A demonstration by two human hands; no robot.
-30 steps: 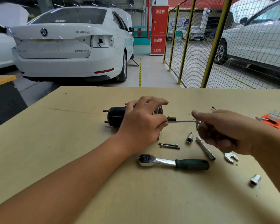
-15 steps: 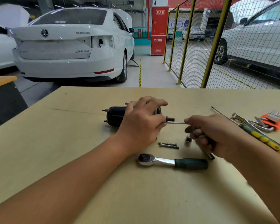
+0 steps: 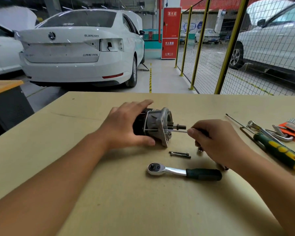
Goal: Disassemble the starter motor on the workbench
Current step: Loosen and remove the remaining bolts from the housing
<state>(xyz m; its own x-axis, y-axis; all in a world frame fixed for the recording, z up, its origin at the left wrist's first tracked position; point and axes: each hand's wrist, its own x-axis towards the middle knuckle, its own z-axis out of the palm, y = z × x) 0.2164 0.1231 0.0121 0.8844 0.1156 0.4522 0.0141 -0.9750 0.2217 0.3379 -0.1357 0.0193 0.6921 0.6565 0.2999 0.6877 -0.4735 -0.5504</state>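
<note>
At frame centre on the desk (image 3: 109,193), the left hand (image 3: 124,126) grips the starter motor (image 3: 157,124); the right hand (image 3: 211,140) pinches a hex key (image 3: 175,131) in its housing. Two bolts (image 3: 179,154) lie removed; most disassembly remains.

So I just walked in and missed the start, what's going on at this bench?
A person is taking apart a starter motor on the workbench. The left hand grips the motor's dark body to steady it, while the right hand holds a thin metal tool pushed into the grey end housing. Two long bolts already lie loose in front of the motor, beside a ratchet wrench. More tools sit off to the right.
</note>
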